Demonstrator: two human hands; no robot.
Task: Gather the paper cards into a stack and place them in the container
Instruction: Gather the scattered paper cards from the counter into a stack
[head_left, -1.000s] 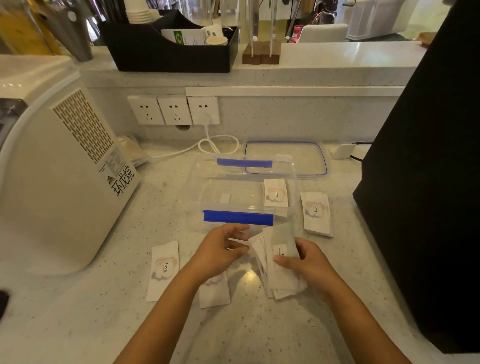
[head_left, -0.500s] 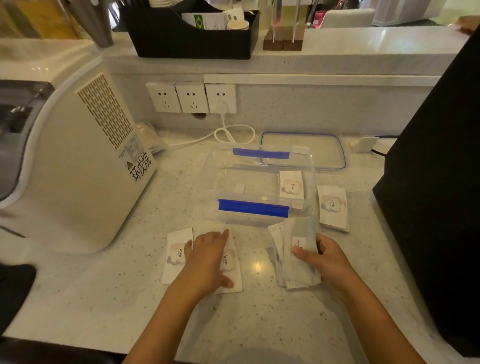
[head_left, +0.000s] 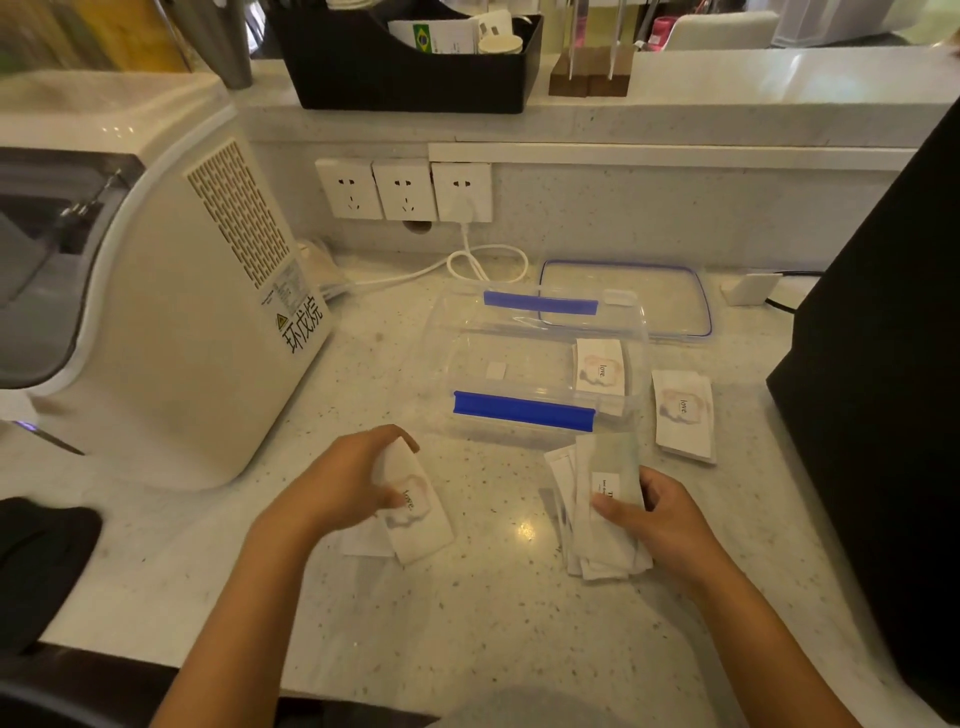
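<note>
My right hand (head_left: 657, 519) grips a fanned stack of white paper cards (head_left: 602, 499) resting on the counter just in front of the clear container (head_left: 462, 343) with blue clips. My left hand (head_left: 348, 480) is closed on a single "love" card (head_left: 415, 512), lifted at its far end; another card (head_left: 363, 543) lies partly under it. One card (head_left: 600, 366) lies inside the container at its right end. A further card (head_left: 683, 413) lies flat on the counter to the right of the container.
The container's clear lid (head_left: 670, 296) lies behind it. A white appliance (head_left: 171, 312) fills the left side and a tall black box (head_left: 883, 364) the right. A white cable (head_left: 483, 260) runs from the wall sockets (head_left: 405, 189). A dark object (head_left: 41, 561) sits at the left counter edge.
My left hand left the stack, moved left onto the loose cards, and now has one pinched and lifted. The right hand keeps the stack in the same spot.
</note>
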